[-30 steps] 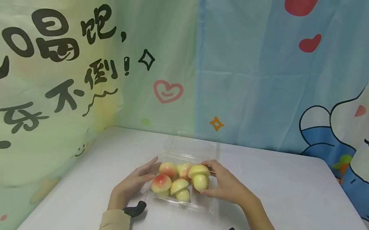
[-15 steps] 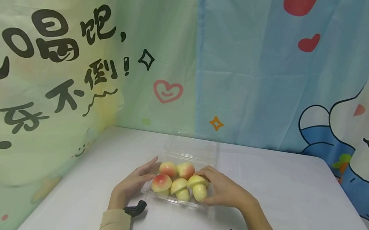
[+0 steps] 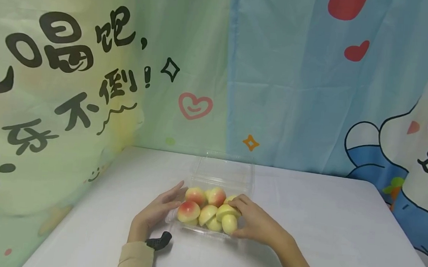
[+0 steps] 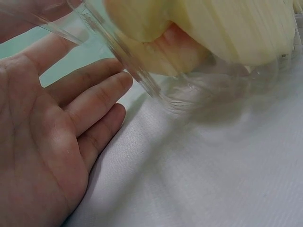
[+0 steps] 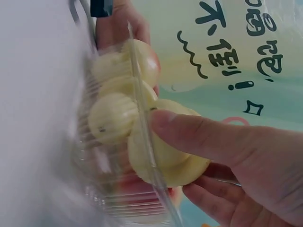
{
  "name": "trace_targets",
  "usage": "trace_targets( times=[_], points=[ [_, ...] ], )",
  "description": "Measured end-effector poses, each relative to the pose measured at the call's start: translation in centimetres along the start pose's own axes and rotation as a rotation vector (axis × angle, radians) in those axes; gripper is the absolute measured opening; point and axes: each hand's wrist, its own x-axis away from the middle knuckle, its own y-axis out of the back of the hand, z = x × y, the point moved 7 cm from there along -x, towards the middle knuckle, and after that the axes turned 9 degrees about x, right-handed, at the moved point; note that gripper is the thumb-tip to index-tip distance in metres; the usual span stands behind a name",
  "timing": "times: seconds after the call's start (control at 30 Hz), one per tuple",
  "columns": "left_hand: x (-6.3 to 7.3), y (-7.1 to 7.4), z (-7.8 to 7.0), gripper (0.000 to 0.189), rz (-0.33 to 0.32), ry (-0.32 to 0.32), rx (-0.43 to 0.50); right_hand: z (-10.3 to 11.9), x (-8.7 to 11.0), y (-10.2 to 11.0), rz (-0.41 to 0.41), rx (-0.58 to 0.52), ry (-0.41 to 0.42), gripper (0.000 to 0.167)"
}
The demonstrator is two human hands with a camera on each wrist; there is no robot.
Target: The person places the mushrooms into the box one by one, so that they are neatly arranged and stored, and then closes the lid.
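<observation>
A clear plastic clamshell box [image 3: 198, 231] holds several pale yellow mushroom-shaped pieces, some with red-blushed caps [image 3: 188, 211]. My right hand [image 3: 259, 223] grips one yellow mushroom-shaped piece [image 3: 229, 224] at the box's front right corner. In the right wrist view, the thumb [image 5: 194, 135] presses on that piece [image 5: 163, 158] just inside the box rim, and the fingers curl beneath its cap. My left hand [image 3: 159, 208] lies along the box's left side, fingers extended. Its fingertips [image 4: 124, 79] are right at the clear wall in the left wrist view.
The box's transparent lid [image 3: 224, 170] lies folded back on the white tabletop [image 3: 305, 216]. Behind the table hangs a printed curtain [image 3: 278, 80] with hearts and a cartoon animal. Each wrist carries a dark camera, such as the one on the left wrist [image 3: 159, 241].
My right hand has brought the yellow mushroom-shaped piece down and toward the front right corner, uncovering the pieces behind it. The left hand has stayed at the box's side.
</observation>
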Motion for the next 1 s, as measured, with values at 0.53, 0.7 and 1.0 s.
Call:
trace_targets(
  times=[0.53, 0.7, 1.0],
  points=[
    [0.1, 0.6, -0.2, 0.074, -0.053, 0.016, -0.019, -0.5, 0.0, -0.7, 0.003, -0.089, 0.029, 0.069],
    [0.1, 0.4, 0.0, 0.073, -0.047, 0.014, 0.000, -0.5, 0.3, -0.9, -0.020, -0.053, -0.009, 0.068],
    [0.1, 0.0, -0.2, 0.073, -0.050, 0.023, -0.039, -0.5, 1.1, -0.5, -0.089, -0.044, -0.032, 0.071]
  ],
)
